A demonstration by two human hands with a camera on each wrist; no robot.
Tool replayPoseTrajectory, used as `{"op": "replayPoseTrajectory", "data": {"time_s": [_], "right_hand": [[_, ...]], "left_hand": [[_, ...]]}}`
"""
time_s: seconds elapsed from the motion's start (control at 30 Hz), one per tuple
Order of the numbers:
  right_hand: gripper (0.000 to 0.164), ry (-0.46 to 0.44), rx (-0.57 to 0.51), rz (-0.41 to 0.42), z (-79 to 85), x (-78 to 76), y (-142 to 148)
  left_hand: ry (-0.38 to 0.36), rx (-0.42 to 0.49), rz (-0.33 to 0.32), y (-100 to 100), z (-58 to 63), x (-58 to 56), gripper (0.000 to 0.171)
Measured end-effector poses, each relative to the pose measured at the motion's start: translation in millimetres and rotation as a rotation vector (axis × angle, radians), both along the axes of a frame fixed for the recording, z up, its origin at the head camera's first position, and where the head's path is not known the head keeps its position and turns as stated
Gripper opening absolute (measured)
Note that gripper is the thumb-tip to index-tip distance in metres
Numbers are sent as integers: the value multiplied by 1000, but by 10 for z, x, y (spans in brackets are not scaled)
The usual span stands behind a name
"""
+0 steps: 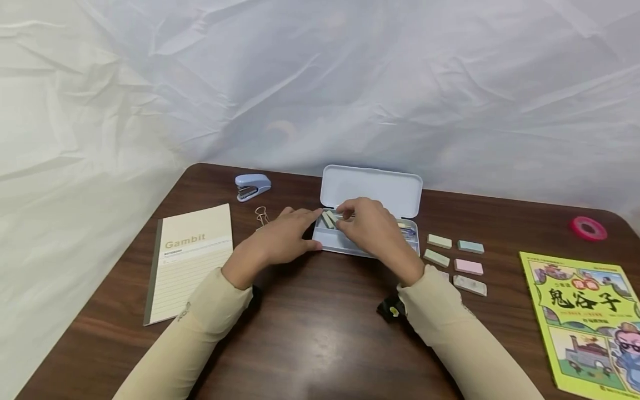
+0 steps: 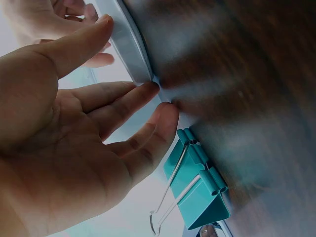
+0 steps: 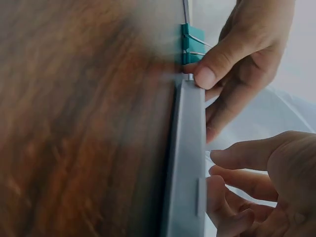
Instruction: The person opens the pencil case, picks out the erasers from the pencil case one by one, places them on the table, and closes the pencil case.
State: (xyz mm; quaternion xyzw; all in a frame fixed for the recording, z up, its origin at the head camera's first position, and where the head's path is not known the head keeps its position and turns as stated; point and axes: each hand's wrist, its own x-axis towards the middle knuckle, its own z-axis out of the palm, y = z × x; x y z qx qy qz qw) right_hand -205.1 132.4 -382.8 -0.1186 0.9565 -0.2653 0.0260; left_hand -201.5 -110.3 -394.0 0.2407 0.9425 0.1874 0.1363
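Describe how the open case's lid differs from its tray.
The lid stands raised, while the tray lies flat on the table. The lid's inside is plain; the tray is divided into compartments. The lid holds nothing; the tray holds small green blocks. Both are pale blue.

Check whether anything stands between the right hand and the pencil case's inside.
Nothing visible does: the lid is raised at the back, the right hand is over the pencil case, and the left hand is at its left end.
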Motion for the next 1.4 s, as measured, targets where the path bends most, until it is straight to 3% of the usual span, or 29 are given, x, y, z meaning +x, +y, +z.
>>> {"op": "replayPoseTrajectory", "data": {"time_s": [0.4, 0.7, 0.93, 1.4], "right_hand": [[32, -26, 49, 1, 7, -5, -73], [27, -18, 53, -1, -20, -4, -103], [20, 4, 35, -19, -34, 12, -120], [24, 22, -54, -65, -5, 61, -37]], "left_hand": [[23, -56, 4, 28, -60, -21, 89], [29, -46, 9, 39, -46, -3, 88], [24, -53, 14, 39, -49, -5, 88], [7, -44, 1, 78, -29, -12, 88]]}}
